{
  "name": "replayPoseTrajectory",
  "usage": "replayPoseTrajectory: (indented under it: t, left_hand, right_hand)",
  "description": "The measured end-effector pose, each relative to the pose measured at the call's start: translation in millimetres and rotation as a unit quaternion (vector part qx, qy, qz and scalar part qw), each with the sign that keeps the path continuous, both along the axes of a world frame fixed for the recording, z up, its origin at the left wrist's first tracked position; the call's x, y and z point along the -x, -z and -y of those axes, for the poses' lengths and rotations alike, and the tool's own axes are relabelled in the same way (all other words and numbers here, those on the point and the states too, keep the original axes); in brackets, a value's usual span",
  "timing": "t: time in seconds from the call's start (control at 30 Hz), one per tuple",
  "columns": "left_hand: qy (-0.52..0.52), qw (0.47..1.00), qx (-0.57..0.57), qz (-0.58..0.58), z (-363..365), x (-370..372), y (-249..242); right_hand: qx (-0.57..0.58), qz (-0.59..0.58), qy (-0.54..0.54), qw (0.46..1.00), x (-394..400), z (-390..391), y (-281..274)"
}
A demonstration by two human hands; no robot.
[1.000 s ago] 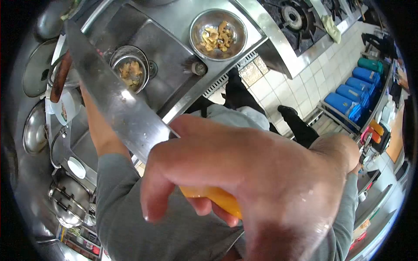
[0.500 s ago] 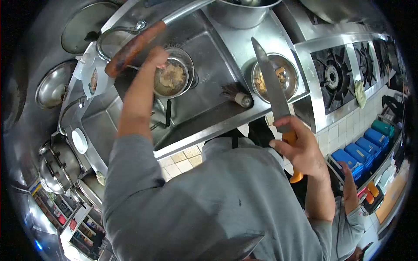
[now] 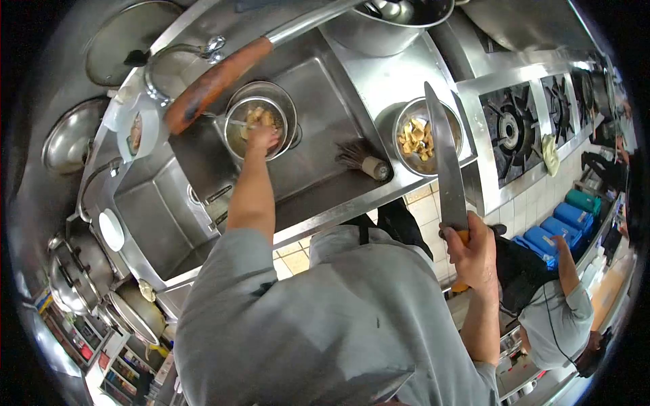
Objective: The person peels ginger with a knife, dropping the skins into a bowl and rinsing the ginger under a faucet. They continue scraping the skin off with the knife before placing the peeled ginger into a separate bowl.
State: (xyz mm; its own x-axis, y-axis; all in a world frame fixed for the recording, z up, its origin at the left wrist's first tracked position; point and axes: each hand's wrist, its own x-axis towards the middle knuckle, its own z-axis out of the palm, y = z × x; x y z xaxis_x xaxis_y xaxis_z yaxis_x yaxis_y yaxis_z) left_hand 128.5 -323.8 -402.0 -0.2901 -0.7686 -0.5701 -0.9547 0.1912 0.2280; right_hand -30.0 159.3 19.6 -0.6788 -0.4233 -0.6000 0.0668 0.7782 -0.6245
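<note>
In the sink, my left hand (image 3: 263, 137) reaches into a round metal bowl (image 3: 233, 139) with pale yellow, ginger-like chunks (image 3: 257, 116) in it. Its fingers are curled among the chunks; their tips are hidden. A larger round vessel (image 3: 290, 108) shows around the bowl's far right side. My right hand (image 3: 477, 252) grips the orange handle of a large kitchen knife (image 3: 445, 159), blade pointing away from me. Seen from above, the blade overlaps the right side of a second metal bowl (image 3: 405, 158), where several yellow-brown chunks (image 3: 416, 139) lie on the counter side.
A bristle brush (image 3: 365, 162) lies in the sink's near right corner. A long wooden handle (image 3: 217, 84) crosses above the sink's far left. At the back stands a large pot (image 3: 379, 37); gas burners (image 3: 509, 128) are on the right. Another person (image 3: 555, 318) is at lower right.
My left hand has moved from the bowl's far left rim down into its near side, among the chunks. My right hand and the knife have shifted, uncovering more of the second bowl.
</note>
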Motion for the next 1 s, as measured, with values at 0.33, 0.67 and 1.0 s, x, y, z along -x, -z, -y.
replayPoseTrajectory:
  t: [0.33, 0.67, 1.0]
  left_hand:
    - [-0.241, 0.523, -0.503, -0.644, -83, -31, -214]
    - [-0.328, 0.155, -0.473, -0.803, -132, 66, -298]
    - [-0.313, 0.254, -0.407, -0.820, -141, 42, -305]
  right_hand:
    - [0.197, 0.067, 0.038, 0.977, 29, 4, 34]
    - [0.178, 0.329, -0.012, 0.927, -6, 153, 73]
    - [0.196, 0.249, -0.019, 0.948, -39, 188, 100]
